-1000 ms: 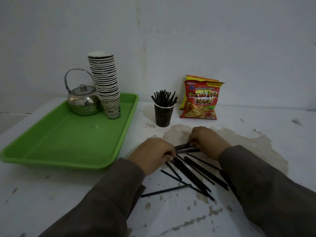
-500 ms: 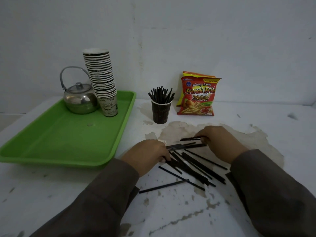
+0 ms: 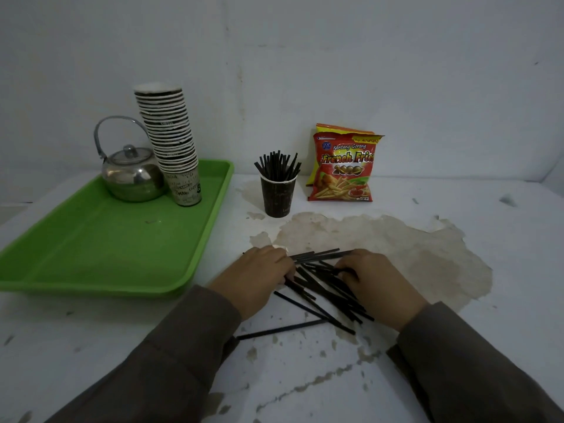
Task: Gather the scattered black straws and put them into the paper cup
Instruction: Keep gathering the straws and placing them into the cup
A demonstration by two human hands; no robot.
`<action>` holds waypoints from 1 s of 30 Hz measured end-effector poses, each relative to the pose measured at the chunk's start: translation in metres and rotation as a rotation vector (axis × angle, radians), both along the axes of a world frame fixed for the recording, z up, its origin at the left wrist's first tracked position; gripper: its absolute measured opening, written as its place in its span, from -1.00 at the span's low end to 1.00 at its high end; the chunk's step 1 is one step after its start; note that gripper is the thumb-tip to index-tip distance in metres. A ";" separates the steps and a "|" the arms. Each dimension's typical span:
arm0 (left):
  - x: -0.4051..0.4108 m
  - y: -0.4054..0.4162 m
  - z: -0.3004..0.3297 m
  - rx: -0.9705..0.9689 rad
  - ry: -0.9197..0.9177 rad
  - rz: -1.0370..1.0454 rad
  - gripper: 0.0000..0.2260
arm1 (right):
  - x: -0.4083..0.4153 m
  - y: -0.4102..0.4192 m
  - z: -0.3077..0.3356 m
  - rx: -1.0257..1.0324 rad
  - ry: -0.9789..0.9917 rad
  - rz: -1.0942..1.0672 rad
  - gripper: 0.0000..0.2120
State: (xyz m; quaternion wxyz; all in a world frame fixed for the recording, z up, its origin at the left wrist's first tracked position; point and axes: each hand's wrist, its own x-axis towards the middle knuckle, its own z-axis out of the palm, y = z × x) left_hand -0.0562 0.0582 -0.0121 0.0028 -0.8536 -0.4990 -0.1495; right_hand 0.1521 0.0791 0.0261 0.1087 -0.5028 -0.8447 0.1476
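Note:
Several black straws (image 3: pixel 323 285) lie crossed in a heap on the white table, between my two hands. My left hand (image 3: pixel 259 276) rests knuckles-up on the heap's left end, its fingers curled round several straws. My right hand (image 3: pixel 375 282) covers the right end, fingers curled over straws there. One straw (image 3: pixel 280 329) lies apart, nearer to me. A dark paper cup (image 3: pixel 277 195) stands upright behind the heap, with several black straws standing in it.
A green tray (image 3: pixel 91 239) at the left carries a steel kettle (image 3: pixel 132 175) and a tall stack of paper cups (image 3: pixel 171 141). A red French-fries snack bag (image 3: pixel 343 166) leans on the wall right of the cup. The table's paint is worn off beneath the straws.
My right hand has come back toward the left hand, drawing the far straws into the heap. My left hand has shifted slightly forward. The camera has tilted a little.

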 end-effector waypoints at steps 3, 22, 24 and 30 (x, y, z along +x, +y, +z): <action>0.002 0.002 0.012 -0.023 -0.086 0.045 -0.81 | 0.000 -0.001 0.004 -0.025 0.152 -0.080 -0.79; -0.006 0.049 0.142 0.132 -1.258 0.209 -0.88 | -0.054 0.067 0.110 0.051 0.887 -0.121 -0.93; -0.010 0.065 0.151 0.172 -1.256 0.232 -0.87 | -0.066 0.080 0.118 0.151 0.837 -0.142 -0.88; -0.017 0.105 0.140 0.223 -1.022 0.357 -0.87 | -0.094 0.113 0.108 0.242 0.617 -0.159 -0.82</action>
